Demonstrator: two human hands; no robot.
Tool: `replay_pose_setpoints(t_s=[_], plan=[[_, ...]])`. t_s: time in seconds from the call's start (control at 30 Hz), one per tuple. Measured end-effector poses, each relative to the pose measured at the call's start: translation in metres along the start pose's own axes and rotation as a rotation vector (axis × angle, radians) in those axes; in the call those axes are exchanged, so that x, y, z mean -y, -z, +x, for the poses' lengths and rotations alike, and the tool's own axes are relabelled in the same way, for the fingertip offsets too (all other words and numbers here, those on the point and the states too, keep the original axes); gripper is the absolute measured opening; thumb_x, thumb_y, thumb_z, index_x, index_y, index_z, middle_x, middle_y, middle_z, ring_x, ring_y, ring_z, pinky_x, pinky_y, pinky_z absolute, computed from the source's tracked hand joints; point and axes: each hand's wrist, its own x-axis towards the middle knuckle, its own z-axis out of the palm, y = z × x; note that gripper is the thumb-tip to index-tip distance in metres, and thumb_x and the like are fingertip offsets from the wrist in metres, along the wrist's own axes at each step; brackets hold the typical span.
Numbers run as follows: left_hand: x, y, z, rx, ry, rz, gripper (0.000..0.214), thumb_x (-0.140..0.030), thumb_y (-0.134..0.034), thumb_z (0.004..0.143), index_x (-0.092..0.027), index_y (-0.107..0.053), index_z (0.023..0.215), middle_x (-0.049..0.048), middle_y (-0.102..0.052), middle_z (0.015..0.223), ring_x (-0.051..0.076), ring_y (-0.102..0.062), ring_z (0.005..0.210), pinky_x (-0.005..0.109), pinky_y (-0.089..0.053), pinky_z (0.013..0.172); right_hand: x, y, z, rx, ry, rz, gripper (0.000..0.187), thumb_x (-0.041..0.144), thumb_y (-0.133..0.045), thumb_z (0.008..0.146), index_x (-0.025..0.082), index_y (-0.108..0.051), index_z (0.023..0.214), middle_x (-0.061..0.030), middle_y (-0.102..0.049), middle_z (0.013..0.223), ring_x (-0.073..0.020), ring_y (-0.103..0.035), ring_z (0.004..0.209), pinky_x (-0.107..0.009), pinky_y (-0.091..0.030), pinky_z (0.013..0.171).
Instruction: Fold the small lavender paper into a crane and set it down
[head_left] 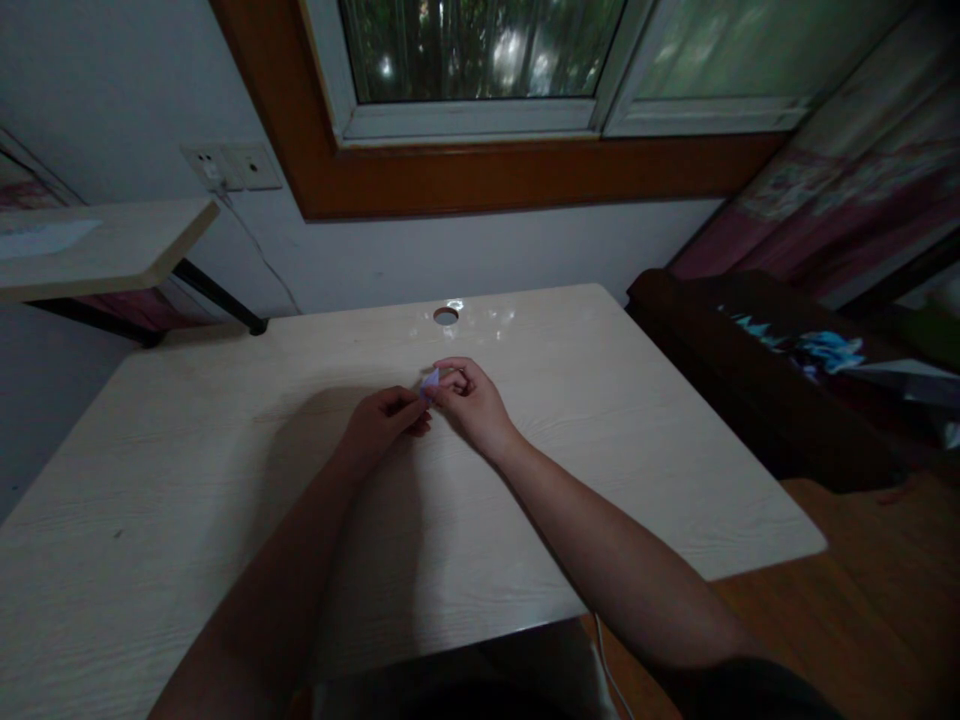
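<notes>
A small piece of folded pale purple paper [430, 381] is held between my two hands, just over the middle of the light wooden desk [570, 380]. My left hand [381, 425] pinches its lower left side between thumb and fingers. From the right, my right hand [474, 403] grips it with thumb and bent fingers, the index finger curving above it. Fingertips cover part of the paper, so its full shape cannot be made out.
A round cable hole [445, 316] lies near the desk's back edge. At the left a raised shelf [112, 245] stands on black legs. A cable [259, 245] hangs from the wall socket [232, 167]. Right of the desk is a dark wooden piece of furniture [750, 400] with shiny blue items.
</notes>
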Motion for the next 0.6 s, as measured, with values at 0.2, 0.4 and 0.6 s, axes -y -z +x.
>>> replay_pose_setpoints(t_s=[0.2,0.4,0.6], plan=[[0.0036,0.0010,0.0015,0.003,0.004,0.026,0.031,-0.047,-0.071,0.078,-0.016,-0.069,0.078,0.0046,-0.072,0.075,0.016,-0.068,0.065,0.028,-0.056,0.067,-0.0014,-0.0004,-0.0015,0.014,0.018,-0.003,0.044,0.031,-0.077,0.073,0.024,-0.059,0.112,0.0043,-0.063,0.075,-0.0113,-0.057,0.065,-0.026,-0.044,0.064],[0.0039,0.0016,-0.0003,0.029,-0.005,0.085,0.031,-0.047,-0.069,0.079,-0.016,-0.071,0.078,0.0062,-0.074,0.077,0.018,-0.069,0.068,0.029,-0.056,0.068,0.0037,-0.0026,-0.0032,0.019,0.008,0.046,0.041,0.029,-0.076,0.072,0.024,-0.058,0.108,0.0047,-0.062,0.074,-0.0111,-0.056,0.065,-0.026,-0.043,0.062],[0.0023,-0.0003,-0.0010,0.040,-0.017,0.115,0.032,-0.048,-0.069,0.078,-0.017,-0.071,0.077,0.0064,-0.074,0.076,0.018,-0.069,0.068,0.029,-0.056,0.069,0.0075,-0.0039,-0.0051,0.011,-0.008,0.068,0.036,0.028,-0.076,0.072,0.025,-0.055,0.101,0.0061,-0.058,0.072,-0.0107,-0.053,0.061,-0.025,-0.040,0.058]])
